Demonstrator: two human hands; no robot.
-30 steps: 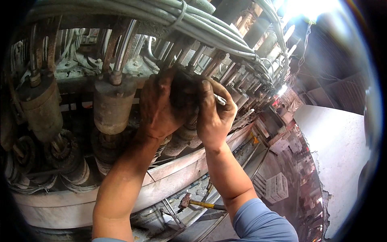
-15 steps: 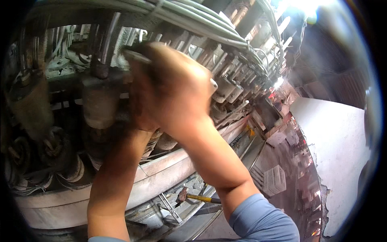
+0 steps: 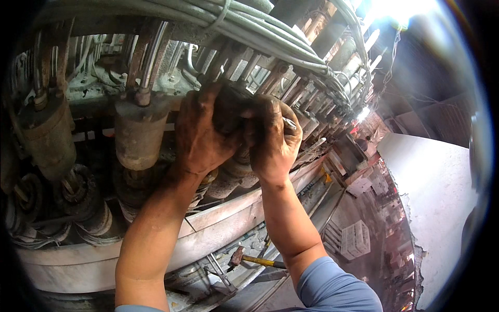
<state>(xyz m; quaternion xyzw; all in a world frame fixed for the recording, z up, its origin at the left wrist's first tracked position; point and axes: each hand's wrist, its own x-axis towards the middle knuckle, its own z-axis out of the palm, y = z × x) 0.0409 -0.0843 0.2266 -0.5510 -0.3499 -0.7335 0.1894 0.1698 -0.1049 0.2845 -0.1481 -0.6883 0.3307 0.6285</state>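
Observation:
Both my hands are raised at a row of machine cylinders in the middle of the view. My left hand [image 3: 200, 132] curls around the left side of a dark, greasy round machine part [image 3: 228, 112]. Against its right side is my right hand [image 3: 276, 140], fingers bent and blackened with grime. A slim metal piece with a shiny end [image 3: 289, 124] sticks out from my right fist; the rest of it is hidden. Left of my hands hangs a dusty grey cylinder [image 3: 139, 132] with a bright rod above it.
A bundle of pale cables [image 3: 249, 21] runs overhead. Below the cylinders curves a whitish rail [image 3: 218, 226]. A hammer with a yellow handle [image 3: 260, 261] lies under it. To the right stand a pale crate [image 3: 355, 240] and a large white panel [image 3: 431, 187].
My right hand, blurred and covering the left before, has come down and to the right. Now both hands show side by side at the dark round part.

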